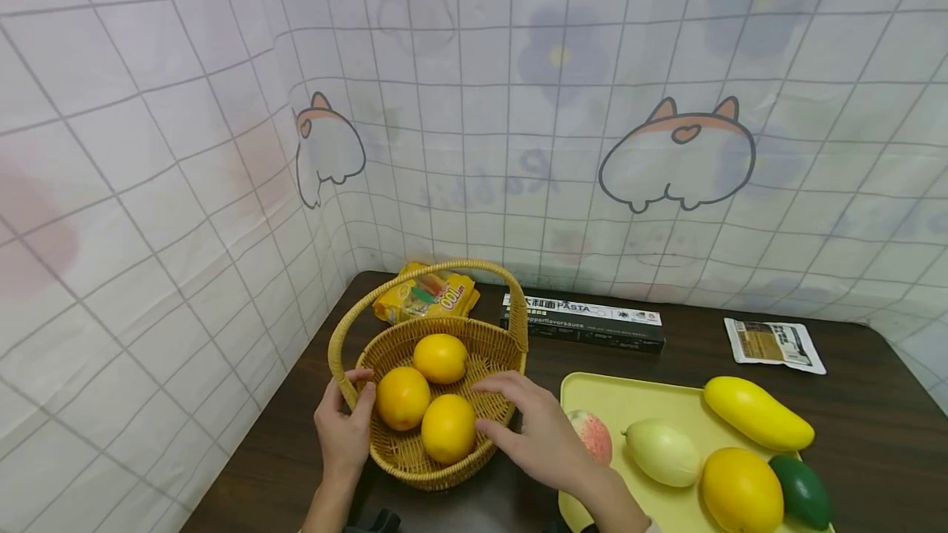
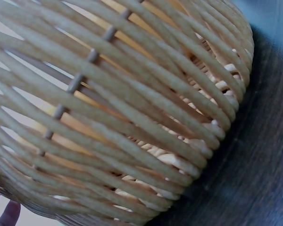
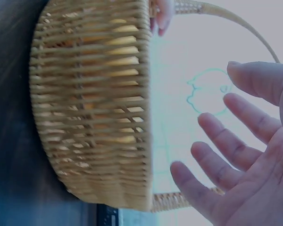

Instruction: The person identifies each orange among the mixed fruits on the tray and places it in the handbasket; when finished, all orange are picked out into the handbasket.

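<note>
A wicker basket (image 1: 415, 475) with a tall arched handle (image 1: 425, 270) stands on the dark table, tilted slightly in the head view. Three round yellow-orange fruits (image 1: 448, 428) lie inside it. At the basket's left side, my left hand (image 1: 344, 426) grips the rim by the foot of the handle, thumb inside. Its fingertips (image 3: 164, 16) show over the rim in the right wrist view. My right hand (image 1: 536, 430) hovers over the basket's right rim, fingers spread and palm bare; the right wrist view shows nothing in it (image 3: 245, 160).
To the right, a pale yellow tray (image 1: 592, 385) holds a peach (image 1: 592, 437), a pale green fruit (image 1: 662, 452), a long yellow fruit (image 1: 757, 414), a large orange one (image 1: 742, 490) and a dark green one (image 1: 800, 490). Behind lie a yellow snack bag (image 1: 429, 294), a pasta box (image 1: 585, 323) and a sachet (image 1: 773, 344).
</note>
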`<state>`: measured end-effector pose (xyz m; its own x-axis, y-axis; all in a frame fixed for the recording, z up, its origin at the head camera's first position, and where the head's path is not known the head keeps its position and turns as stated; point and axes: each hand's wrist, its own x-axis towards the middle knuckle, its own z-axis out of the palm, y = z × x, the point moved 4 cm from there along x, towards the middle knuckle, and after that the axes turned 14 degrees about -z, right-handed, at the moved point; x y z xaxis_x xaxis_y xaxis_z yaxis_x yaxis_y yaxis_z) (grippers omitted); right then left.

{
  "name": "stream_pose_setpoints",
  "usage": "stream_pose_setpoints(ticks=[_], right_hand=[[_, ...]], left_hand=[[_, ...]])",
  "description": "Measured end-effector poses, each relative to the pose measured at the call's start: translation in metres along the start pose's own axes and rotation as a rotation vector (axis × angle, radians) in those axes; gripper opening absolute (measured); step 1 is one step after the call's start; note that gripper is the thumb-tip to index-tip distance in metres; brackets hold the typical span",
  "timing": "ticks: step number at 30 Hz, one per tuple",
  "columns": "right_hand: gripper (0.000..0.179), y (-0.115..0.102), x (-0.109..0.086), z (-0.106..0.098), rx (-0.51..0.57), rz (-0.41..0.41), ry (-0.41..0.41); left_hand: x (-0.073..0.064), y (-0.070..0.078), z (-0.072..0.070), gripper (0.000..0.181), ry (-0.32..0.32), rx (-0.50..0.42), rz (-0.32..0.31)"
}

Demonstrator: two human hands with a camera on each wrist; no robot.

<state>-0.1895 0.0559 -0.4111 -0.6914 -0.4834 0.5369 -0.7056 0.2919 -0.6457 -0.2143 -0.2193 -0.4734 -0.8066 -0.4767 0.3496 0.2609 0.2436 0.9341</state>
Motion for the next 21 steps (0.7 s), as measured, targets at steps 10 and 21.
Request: stream_pose_setpoints(ticks=[10, 21], right_hand=[[0.038, 0.001, -0.013, -0.029, -0.059, 0.030, 0.099], [0.056, 0.002, -0.055, -0.067, -0.228, 0.037, 0.212]], left_hand=[[0.000, 0.000, 0.000, 0.015, 0.003, 0.004, -0.006], [0.001, -0.004, -0.001, 0.016, 0.014, 0.004, -0.018]])
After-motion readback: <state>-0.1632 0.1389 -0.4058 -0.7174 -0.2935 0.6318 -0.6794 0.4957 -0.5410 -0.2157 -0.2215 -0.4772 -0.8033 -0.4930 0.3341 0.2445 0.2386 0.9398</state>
